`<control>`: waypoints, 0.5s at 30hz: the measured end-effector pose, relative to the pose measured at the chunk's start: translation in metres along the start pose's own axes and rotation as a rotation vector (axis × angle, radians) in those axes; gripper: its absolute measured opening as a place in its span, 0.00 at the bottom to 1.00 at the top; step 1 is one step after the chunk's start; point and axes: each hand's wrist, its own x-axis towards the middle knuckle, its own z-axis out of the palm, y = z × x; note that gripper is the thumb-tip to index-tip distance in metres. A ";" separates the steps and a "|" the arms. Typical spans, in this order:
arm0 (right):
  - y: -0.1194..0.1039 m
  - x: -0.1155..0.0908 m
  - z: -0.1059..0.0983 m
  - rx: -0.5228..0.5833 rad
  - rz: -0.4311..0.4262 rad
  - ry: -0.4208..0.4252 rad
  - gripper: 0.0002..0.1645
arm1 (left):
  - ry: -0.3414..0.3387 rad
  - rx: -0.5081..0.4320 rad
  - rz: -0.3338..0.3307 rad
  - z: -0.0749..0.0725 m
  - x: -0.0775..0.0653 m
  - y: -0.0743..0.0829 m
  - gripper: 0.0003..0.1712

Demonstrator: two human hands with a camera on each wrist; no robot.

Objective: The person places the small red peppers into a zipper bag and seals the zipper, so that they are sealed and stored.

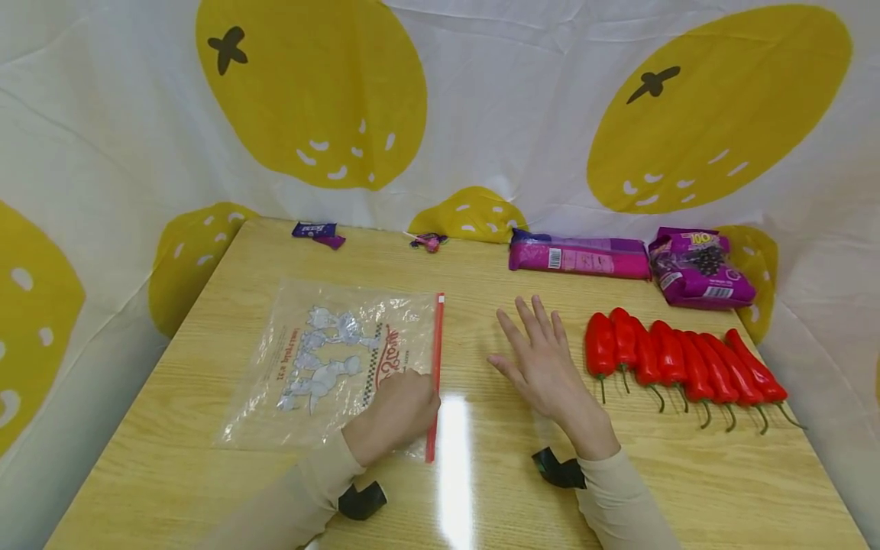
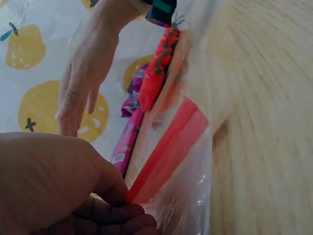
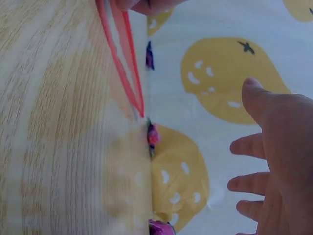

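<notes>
A clear zip bag (image 1: 330,347) with a red zip edge (image 1: 436,328) and printed figures lies flat on the table, its edge facing right. My left hand (image 1: 402,405) pinches that red edge between thumb and curled fingers, as the left wrist view shows up close. In the right wrist view the two red strips (image 3: 120,54) stand apart with a narrow gap. My right hand (image 1: 543,363) hovers with spread fingers, holding nothing, between the bag and a row of several red peppers (image 1: 670,355) with green stems.
Along the table's back lie a small purple wrapper (image 1: 316,231), a pink lollipop (image 1: 429,242), a long purple packet (image 1: 579,256) and a plump purple bag (image 1: 701,269). Behind them hangs a white cloth (image 1: 509,92) printed with yellow fruit.
</notes>
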 end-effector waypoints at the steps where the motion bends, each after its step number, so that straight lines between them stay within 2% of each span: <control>1: -0.001 0.000 0.000 0.011 -0.016 0.013 0.37 | 0.005 -0.007 0.002 -0.001 0.000 -0.001 0.18; 7: -0.015 0.004 0.003 0.154 -0.238 0.124 0.20 | 0.083 -0.061 0.010 -0.017 0.003 -0.003 0.17; 10: -0.026 0.005 0.009 0.193 -0.318 0.091 0.16 | 0.124 -0.088 0.003 -0.027 0.003 -0.003 0.17; 15: -0.040 0.005 0.018 0.181 -0.365 0.008 0.23 | 0.184 -0.081 0.005 -0.041 0.003 -0.005 0.16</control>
